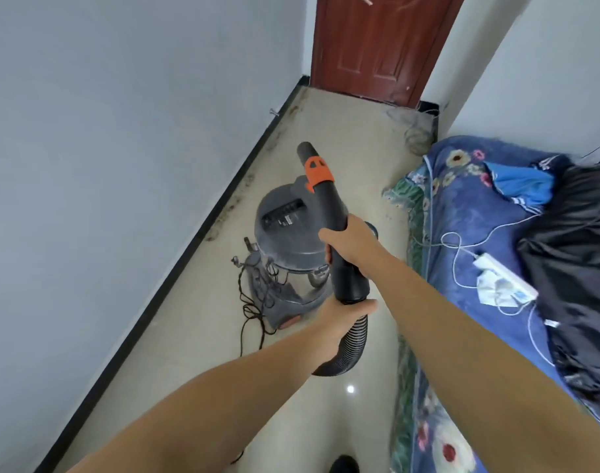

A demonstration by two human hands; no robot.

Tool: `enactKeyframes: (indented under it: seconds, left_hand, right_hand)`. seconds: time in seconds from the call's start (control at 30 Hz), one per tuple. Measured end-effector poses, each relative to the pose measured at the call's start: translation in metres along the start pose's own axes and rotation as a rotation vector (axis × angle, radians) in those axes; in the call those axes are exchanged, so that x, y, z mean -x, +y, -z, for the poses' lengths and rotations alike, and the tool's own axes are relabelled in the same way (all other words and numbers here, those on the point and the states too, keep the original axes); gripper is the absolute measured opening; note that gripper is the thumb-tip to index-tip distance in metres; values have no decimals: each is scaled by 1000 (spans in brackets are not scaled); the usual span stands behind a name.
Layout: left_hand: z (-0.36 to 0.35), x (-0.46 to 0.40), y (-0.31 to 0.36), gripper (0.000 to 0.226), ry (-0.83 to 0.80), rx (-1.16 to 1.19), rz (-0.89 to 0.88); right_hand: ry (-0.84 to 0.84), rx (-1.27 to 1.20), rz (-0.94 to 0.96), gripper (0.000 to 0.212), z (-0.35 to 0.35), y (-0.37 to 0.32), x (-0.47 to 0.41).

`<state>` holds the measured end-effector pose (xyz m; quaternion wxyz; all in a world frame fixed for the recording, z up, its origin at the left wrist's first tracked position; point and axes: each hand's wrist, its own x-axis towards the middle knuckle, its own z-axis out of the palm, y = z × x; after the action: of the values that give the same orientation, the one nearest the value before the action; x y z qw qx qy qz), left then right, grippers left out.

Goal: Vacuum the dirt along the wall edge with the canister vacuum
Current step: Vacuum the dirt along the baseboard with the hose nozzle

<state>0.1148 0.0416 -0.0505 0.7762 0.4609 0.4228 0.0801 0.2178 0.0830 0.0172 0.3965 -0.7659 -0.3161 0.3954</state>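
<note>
Step in hand, by judgement: readying the nozzle, with suction not yet applied to the floor. The right hand [349,242] is wrapped around the black vacuum nozzle tube [326,199]; the left hand [343,312] grips the cuff where the ribbed hose [349,349] joins it. The tube's open end points up and away, held above the grey canister vacuum [288,233] standing on the tiled floor [343,131]. The dirt [230,206] lies along the black skirting [203,227], left of the grip and below it. The next move calls for tipping the mouth down and swinging it left to the skirting.
</note>
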Motion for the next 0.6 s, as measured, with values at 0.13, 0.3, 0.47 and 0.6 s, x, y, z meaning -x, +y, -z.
enactKeyframes:
  seconds: [0.13, 0.3, 0.47, 0.6]
  left_hand:
    - [-102, -13, 10, 19, -67, 39, -2]
    - [-184, -38, 43, 10, -114, 66, -41]
    - [-212, -89, 89, 16, -106, 63, -108]
    - [-223, -143, 128, 15, -53, 49, -134]
  right_hand:
    - [132, 7, 1, 9, 101, 22, 14]
    - [182, 26, 47, 11, 190, 20, 6]
    - [211, 33, 125, 14, 233, 1, -41]
    - [195, 56, 151, 13, 259, -13, -102]
